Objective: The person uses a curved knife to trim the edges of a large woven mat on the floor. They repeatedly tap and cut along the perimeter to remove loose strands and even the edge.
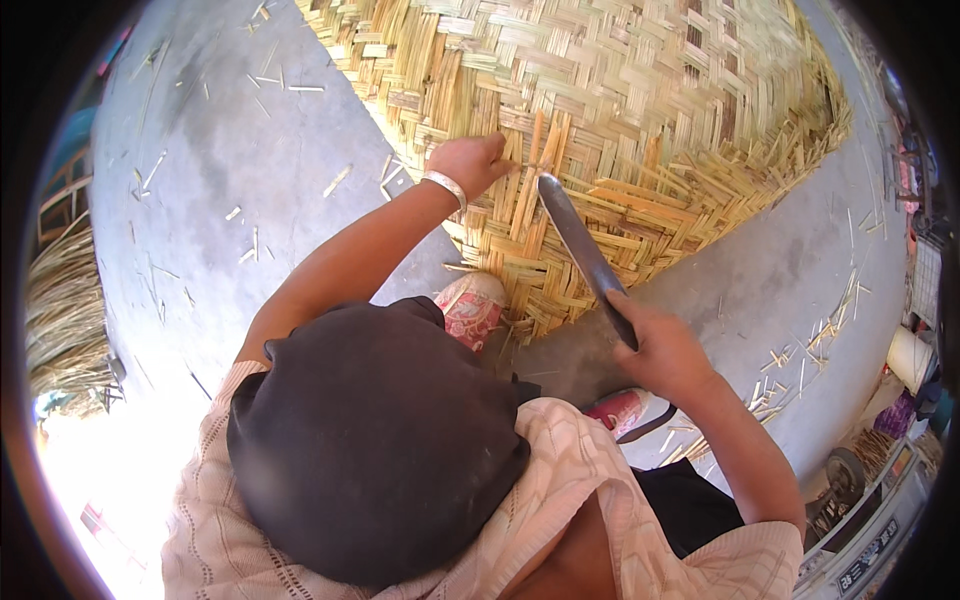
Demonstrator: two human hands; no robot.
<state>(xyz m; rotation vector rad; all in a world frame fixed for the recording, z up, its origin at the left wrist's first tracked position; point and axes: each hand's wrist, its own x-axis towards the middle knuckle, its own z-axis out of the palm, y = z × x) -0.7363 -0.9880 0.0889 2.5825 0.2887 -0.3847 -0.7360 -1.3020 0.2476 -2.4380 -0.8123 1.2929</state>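
A large woven mat [620,110] of split reed or bamboo strips lies in front of me, one corner toward my feet. My left hand [470,165], with a pale bracelet at its wrist, is closed at the mat's left part. A thin strip [518,166] runs from its fingertips toward several raised orange-tan strips [550,140]. My right hand [665,350] grips the near end of a long, flat, dark metal blade [580,230]. The blade's rounded tip is at the weave beside those strips; whether it is under one, I cannot tell.
My dark-clothed knee [370,440] and patterned pink shoes [470,305] are close to the mat's near corner. Cut strip scraps [800,365] litter the grey floor [240,140]. A bundle of long stalks [70,310] lies at far left; a vehicle [870,530] shows at lower right.
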